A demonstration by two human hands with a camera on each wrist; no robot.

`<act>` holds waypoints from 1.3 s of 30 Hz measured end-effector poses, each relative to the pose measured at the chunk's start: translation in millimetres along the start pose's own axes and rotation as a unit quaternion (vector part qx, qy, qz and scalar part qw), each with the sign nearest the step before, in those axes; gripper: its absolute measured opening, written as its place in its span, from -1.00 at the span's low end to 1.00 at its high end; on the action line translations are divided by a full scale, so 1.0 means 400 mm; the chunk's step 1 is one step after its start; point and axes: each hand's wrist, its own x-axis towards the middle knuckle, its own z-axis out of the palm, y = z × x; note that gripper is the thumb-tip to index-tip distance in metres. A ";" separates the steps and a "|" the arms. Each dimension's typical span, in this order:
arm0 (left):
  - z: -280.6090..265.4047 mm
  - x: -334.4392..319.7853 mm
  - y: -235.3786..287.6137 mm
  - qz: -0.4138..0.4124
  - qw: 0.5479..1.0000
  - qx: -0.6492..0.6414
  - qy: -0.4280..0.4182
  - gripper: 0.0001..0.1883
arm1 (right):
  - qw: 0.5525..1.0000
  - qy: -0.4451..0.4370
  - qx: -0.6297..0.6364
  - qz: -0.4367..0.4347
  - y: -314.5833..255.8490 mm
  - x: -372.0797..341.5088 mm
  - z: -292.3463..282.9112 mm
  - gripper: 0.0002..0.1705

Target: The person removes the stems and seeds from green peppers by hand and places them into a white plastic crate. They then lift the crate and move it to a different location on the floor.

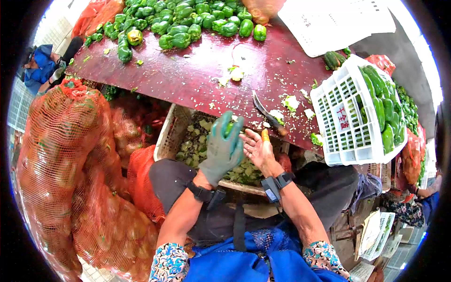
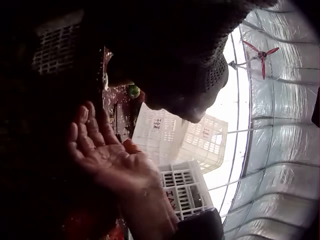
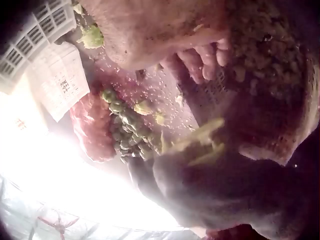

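Observation:
My left hand [image 1: 221, 148] wears a grey-green glove and is raised over the crate of trimmings, fingers extended upward. A small bright green patch shows between its fingers. Close beside it, my bare right hand [image 1: 259, 151] is turned palm up with loosely bent fingers and nothing in it. An orange covering [image 1: 265, 136] wraps one digit. Both hands are near the front edge of the red table [image 1: 188, 80]. Just beyond the right hand lies a curved knife [image 1: 268, 113] with a wooden handle. The crate [image 1: 162, 136] below holds pale green scraps.
Green peppers [image 1: 181, 35] are heaped at the table's back. At right, a white plastic basket [image 1: 336, 117] of peppers stands tilted. Full orange mesh sacks [image 1: 61, 155] crowd the left side. White sheets [image 1: 329, 23] lie at the back right, and pale scraps [image 1: 291, 103] dot the tabletop.

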 end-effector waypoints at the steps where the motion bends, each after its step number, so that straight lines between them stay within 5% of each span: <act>1: -0.006 0.003 0.010 -0.012 1.000 0.002 0.021 -0.44 | 0.999 0.043 0.012 0.002 0.009 0.017 -0.006 -0.09; 3: 0.053 -0.017 0.026 -0.005 1.000 -0.006 -0.030 -0.48 | 0.995 0.065 -0.033 -0.068 0.051 -0.009 0.091 -0.16; 5: 0.084 -0.044 -0.012 -0.093 0.982 -0.164 -0.005 -0.47 | 0.992 0.048 -0.091 -0.078 0.080 0.003 0.081 -0.22; 7: 0.069 -0.034 -0.041 -0.249 0.879 -0.401 0.057 -0.45 | 0.996 -0.051 -0.048 -0.060 0.037 -0.004 0.083 -0.24; 9: 0.040 -0.014 -0.034 -0.300 0.753 -0.578 0.091 -0.43 | 0.992 0.016 -0.109 -0.054 -0.011 -0.064 0.111 -0.28; 11: 0.030 -0.002 -0.028 -0.300 0.722 -0.612 0.117 -0.41 | 0.980 0.033 -0.179 -0.078 -0.028 -0.093 0.110 -0.36; 17: 0.042 -0.017 -0.031 -0.270 0.747 -0.604 0.072 -0.46 | 0.928 -0.022 -0.343 -0.145 -0.049 -0.122 0.113 -0.52; 20: 0.046 -0.021 -0.048 -0.191 0.887 -0.419 0.020 -0.46 | 0.876 0.025 -0.429 -0.220 -0.053 -0.112 0.105 -0.60; 23: 0.049 -0.024 -0.037 -0.140 0.946 -0.291 -0.018 -0.45 | 0.814 0.069 -0.480 -0.321 -0.038 -0.094 0.077 -0.66; 25: 0.051 -0.032 -0.031 -0.189 0.929 -0.314 -0.045 -0.41 | 0.751 0.101 -0.543 -0.361 -0.043 -0.088 0.049 -0.69; 28: 0.058 -0.027 -0.017 -0.274 0.905 -0.311 -0.094 -0.31 | 0.729 0.118 -0.554 -0.385 -0.052 -0.061 0.024 -0.77; 32: 0.030 -0.002 0.018 -0.443 0.811 -0.353 -0.147 -0.27 | 0.664 0.132 -0.585 -0.446 -0.058 -0.035 0.022 -0.77; 33: 0.065 -0.019 0.003 -0.433 0.807 -0.392 -0.084 -0.34 | 0.644 0.136 -0.583 -0.476 -0.053 -0.033 0.027 -0.75; 35: 0.063 -0.033 -0.007 -0.425 0.791 -0.435 -0.065 -0.41 | 0.691 0.117 -0.582 -0.412 -0.048 -0.037 0.032 -0.71; 37: 0.086 -0.033 -0.042 -0.394 0.798 -0.456 -0.008 -0.50 | 0.729 0.002 -0.516 -0.450 -0.080 -0.066 0.045 -0.62; 39: 0.046 -0.016 -0.014 -0.433 0.739 -0.516 -0.008 -0.50 | 0.743 0.011 -0.520 -0.422 -0.083 -0.062 0.039 -0.55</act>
